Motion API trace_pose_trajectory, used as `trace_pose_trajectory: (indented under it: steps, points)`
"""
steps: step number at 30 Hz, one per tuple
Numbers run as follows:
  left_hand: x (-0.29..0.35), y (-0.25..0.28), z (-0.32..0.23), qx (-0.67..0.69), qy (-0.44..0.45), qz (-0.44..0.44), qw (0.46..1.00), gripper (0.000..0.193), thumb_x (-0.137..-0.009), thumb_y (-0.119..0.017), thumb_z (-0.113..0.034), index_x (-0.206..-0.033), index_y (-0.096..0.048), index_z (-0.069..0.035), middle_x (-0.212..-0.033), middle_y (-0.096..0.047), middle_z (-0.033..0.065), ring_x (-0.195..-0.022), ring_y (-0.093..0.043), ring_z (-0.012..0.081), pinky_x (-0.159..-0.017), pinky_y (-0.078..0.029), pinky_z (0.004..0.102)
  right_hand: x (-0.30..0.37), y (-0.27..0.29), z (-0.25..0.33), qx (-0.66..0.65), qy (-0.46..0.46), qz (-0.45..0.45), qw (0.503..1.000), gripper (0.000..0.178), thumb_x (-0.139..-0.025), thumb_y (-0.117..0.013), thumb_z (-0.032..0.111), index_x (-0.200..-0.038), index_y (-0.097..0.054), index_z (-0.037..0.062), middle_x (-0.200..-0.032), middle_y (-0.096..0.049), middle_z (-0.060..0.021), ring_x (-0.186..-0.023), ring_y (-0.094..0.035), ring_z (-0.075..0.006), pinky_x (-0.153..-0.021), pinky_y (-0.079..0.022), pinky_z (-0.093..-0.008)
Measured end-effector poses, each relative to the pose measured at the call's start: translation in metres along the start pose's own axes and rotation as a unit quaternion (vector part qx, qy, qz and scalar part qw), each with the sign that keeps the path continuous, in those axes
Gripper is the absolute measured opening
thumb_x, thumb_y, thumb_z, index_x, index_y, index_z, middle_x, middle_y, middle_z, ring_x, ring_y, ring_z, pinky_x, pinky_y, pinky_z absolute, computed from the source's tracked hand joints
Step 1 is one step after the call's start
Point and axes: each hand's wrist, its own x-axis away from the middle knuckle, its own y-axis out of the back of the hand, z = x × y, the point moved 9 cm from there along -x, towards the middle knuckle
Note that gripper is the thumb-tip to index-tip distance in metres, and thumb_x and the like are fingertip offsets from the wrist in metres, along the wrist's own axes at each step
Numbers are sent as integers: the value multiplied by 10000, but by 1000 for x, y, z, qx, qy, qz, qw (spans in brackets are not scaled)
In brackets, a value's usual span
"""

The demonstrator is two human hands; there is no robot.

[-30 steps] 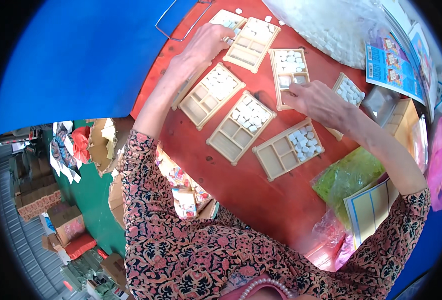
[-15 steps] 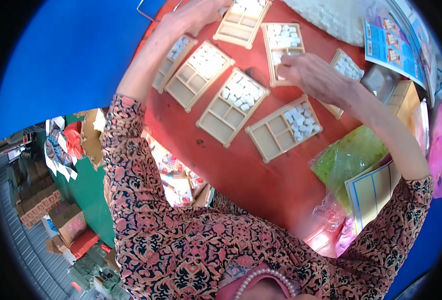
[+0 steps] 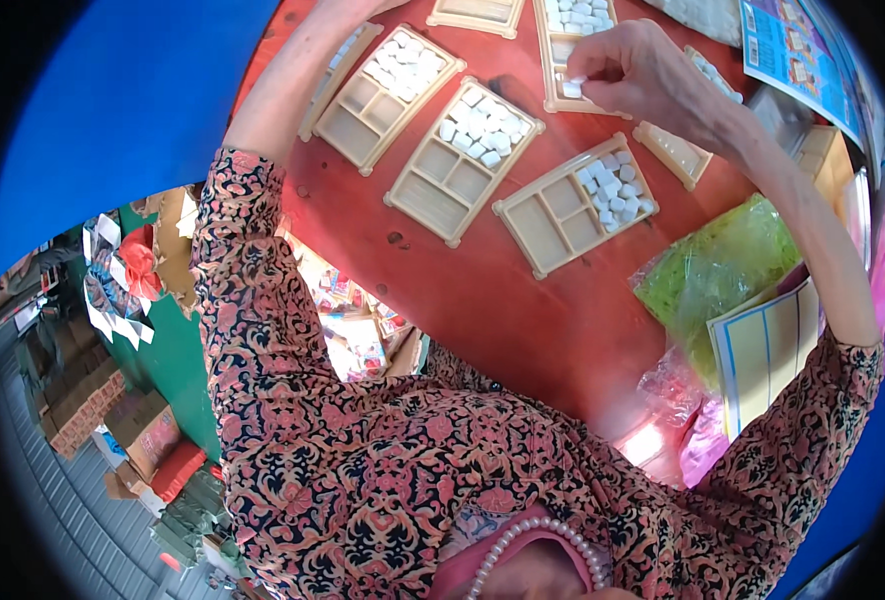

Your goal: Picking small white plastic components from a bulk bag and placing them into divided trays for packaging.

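Pale compartment trays lie on a red table, several holding small white blocks heaped in their largest section. My right hand (image 3: 648, 85) is closed in a pinch over the lower end of a tray (image 3: 553, 55) at the top centre, with a white block (image 3: 573, 88) at its fingertips. Only the edge of my left hand (image 3: 368, 6) shows at the top, above a tray (image 3: 348, 75) at the left; its fingers are cut off. Nearer to me are three more trays: one at the left (image 3: 348, 135), one in the middle (image 3: 428, 200) and one at the right (image 3: 538, 235).
Right of the trays lie a clear bag with green contents (image 3: 728, 270) and a cream board with blue lines (image 3: 768, 345). A blue printed sheet (image 3: 798, 65) and a white bag (image 3: 698, 15) are at the far right. Cardboard boxes (image 3: 138, 435) stand at the lower left.
The trays sit higher in the picture now, and my left hand has slipped mostly out at the top. My right hand has shifted up and right; a white block now shows at its fingertips.
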Motion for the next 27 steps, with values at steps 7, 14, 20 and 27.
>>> trace_pose_trajectory:
  steps: [7,14,20,27]
  points:
    - [0,-3,37,-25,103,-69,992,108,-773,-536,-31,-765,-631,19,-719,-627,200,-701,-633,312,-624,-478,380,-2,8,-35,-98,-94,27,990,45,-780,-585,19,-786,-613,-16,-653,-577,4,-604,-529,-34,-521,-434,-203]
    - [40,-6,7,471,260,5,843,126,-803,-609,-39,-921,-646,-61,-636,-617,12,-464,-542,36,-365,-367,162,-8,17,-41,-289,-139,13,947,92,-773,-648,24,-854,-659,-17,-709,-630,-24,-613,-598,-76,-551,-487,-208]
    - [7,0,-58,598,186,72,776,93,-787,-613,-36,-873,-611,0,-658,-607,46,-501,-540,73,-395,-368,192,-6,50,-15,-385,-122,-46,914,124,-791,-652,54,-892,-654,-19,-756,-643,-58,-626,-614,-104,-586,-507,-215]
    - [-70,33,-58,602,135,-29,786,116,-804,-611,-61,-885,-619,22,-668,-615,54,-563,-570,90,-455,-405,203,-15,139,-7,-350,-39,-202,914,233,-829,-646,114,-989,-620,-53,-856,-651,-109,-739,-643,-163,-699,-545,-279]
